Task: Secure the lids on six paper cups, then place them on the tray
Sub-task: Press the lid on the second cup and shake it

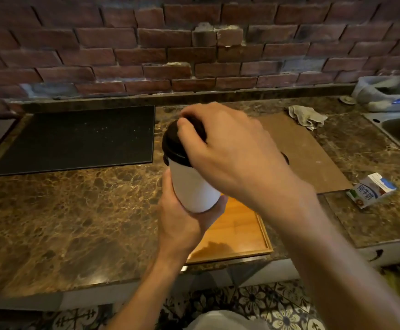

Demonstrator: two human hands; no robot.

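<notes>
White paper cup (195,186) held tilted above wooden tray (239,232), base gripped by left hand (184,217). Black lid (174,144) pressed down by right hand (230,153), fingers curled over rim. Lid-securing step judged underway; next, seal to be checked, cup set on tray.

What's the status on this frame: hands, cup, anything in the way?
Left hand grips white cup at base. Right hand presses black lid on top. Wooden tray below, visible part bare.
</notes>
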